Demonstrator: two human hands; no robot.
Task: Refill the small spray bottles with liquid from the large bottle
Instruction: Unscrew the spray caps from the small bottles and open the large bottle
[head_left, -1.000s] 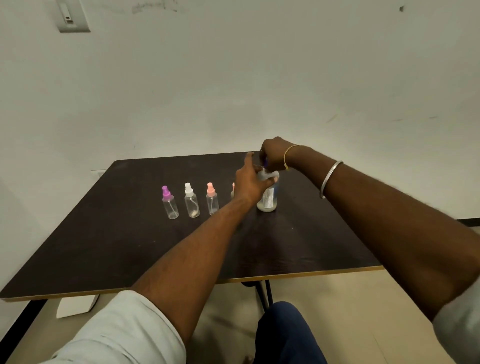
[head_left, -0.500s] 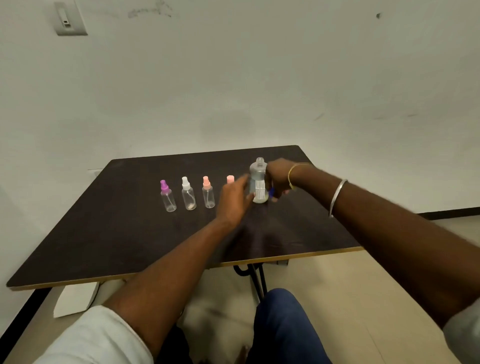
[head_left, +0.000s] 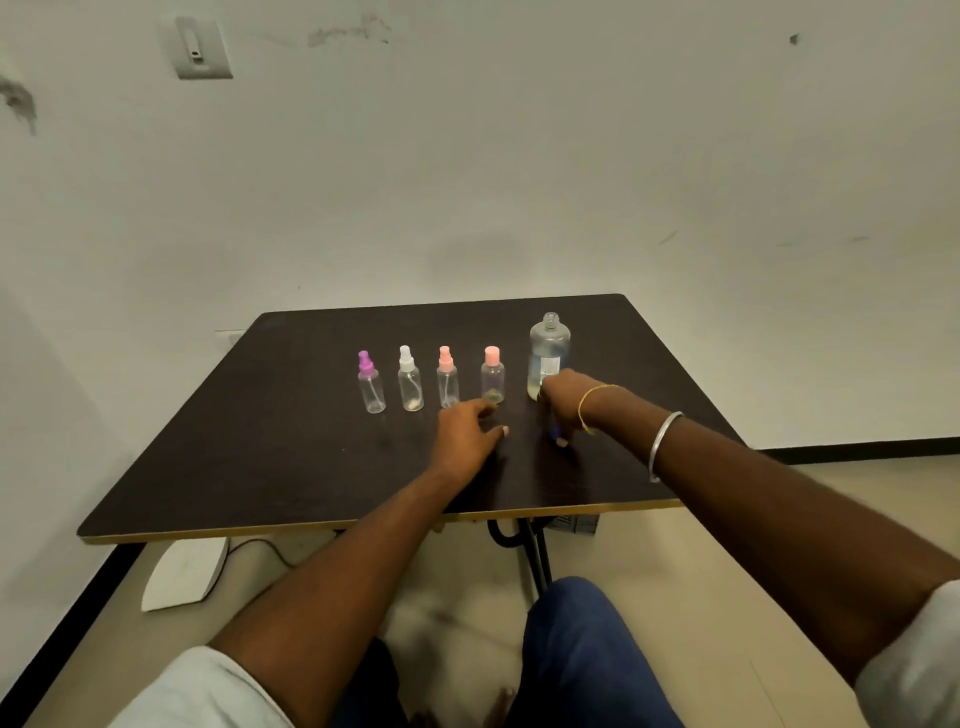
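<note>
The large clear bottle (head_left: 549, 353) stands uncapped at the right end of the row, with a little liquid at its bottom. Left of it stand the small bottles: a flat pink-capped bottle (head_left: 492, 376), a pink sprayer bottle (head_left: 447, 379), a white sprayer bottle (head_left: 410, 382) and a purple sprayer bottle (head_left: 371, 384). My right hand (head_left: 563, 402) is lowered onto the table just in front of the large bottle, its fingers curled round a small blue cap (head_left: 555, 430). Holding nothing, my left hand (head_left: 467, 431) hovers in front of the flat pink-capped bottle with relaxed fingers.
The dark table (head_left: 291, 467) has a light front edge close to me and a white wall behind it. A white device (head_left: 184, 574) with a cable lies on the floor at the left. My blue-clad knee (head_left: 582, 649) is below the table edge.
My right hand took the blue cap off the large bottle and brought it down to the table. My left hand let go of the large bottle and moved left toward the small bottles.
</note>
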